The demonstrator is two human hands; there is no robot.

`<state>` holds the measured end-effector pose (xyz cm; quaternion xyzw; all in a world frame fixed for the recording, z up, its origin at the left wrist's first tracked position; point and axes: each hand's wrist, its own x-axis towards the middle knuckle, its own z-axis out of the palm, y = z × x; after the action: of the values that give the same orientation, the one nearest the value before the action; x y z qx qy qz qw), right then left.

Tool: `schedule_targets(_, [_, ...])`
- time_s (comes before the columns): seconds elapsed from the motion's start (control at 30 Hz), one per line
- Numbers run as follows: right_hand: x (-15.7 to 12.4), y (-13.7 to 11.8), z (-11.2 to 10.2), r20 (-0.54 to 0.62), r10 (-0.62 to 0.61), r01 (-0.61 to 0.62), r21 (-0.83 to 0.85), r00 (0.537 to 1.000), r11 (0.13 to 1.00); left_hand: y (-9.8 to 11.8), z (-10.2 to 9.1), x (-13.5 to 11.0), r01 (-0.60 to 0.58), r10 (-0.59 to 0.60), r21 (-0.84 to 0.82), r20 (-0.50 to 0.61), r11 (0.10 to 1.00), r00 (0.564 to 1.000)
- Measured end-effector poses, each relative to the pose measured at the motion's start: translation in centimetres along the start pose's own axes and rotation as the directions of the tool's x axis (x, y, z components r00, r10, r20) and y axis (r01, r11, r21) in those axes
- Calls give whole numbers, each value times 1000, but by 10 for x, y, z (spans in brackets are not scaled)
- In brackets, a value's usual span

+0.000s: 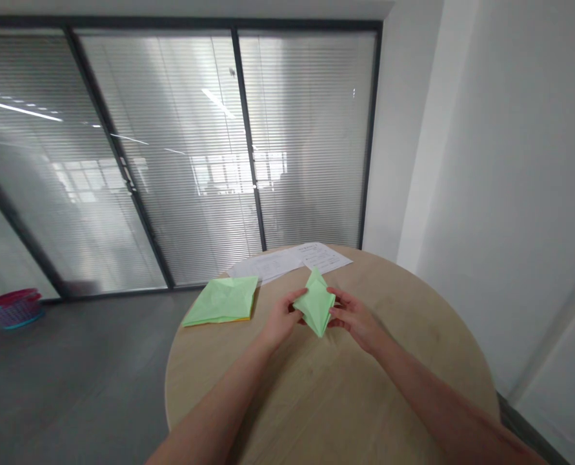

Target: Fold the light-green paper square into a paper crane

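A folded piece of light green paper (316, 302), roughly diamond-shaped with points at top and bottom, is held up between my two hands over the round table. My left hand (286, 318) grips its left corner between thumb and fingers. On the opposite side, my right hand (353, 316) pinches the right edge, the thumb above and other fingers partly behind the paper. Creases run down the paper's front. To the left lies a stack of green paper sheets (223, 299), with a yellow edge showing underneath.
White printed sheets (323, 256) lie at the far edge of the round wooden table (364, 400). A red and blue basket (13, 309) stands on the grey floor at far left. Glass panels with blinds (306, 129) rise behind the table; a white wall (519, 194) is on the right.
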<state>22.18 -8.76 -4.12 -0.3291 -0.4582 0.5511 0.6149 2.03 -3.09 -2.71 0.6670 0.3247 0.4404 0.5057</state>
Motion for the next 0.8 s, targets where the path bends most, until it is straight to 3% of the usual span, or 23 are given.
schedule_targets(0.43, [-1,1,0,-62,-8,10,22,998,1000,8,4,-3,37,-38,-24,-30,999,999])
schedule_targets(0.8, [0,3,-2,-27,-1,1,12,1000,1000,3,3,-2,24,-26,-29,-62,999,998])
